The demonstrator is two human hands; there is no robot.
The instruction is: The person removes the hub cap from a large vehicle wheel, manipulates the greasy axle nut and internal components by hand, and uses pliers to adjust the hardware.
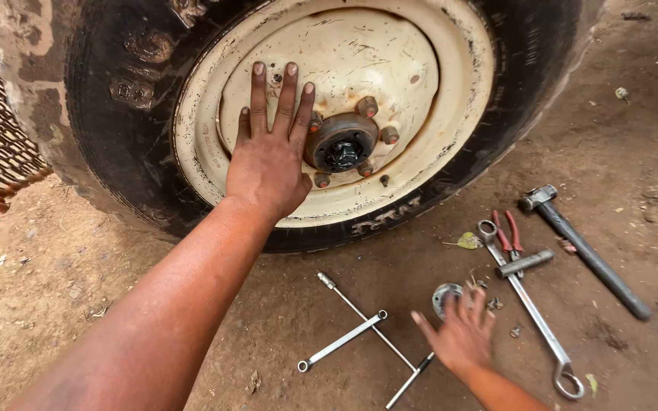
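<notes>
L hand (268, 156) flat, open on wheel rim (390, 46) | R hand (462, 335) open, over hub cap (445, 295)

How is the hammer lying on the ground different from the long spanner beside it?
The hammer has a dark, thick handle, while the spanner is thin, bright metal all along. The hammer ends in a blocky grey head at its far end; the spanner has a ring at each end. The hammer lies apart from the other tools, whereas red-handled pliers and a short metal bar lie at the spanner's far end. Both rest flat on the bare dirt, slanting the same way.
</notes>
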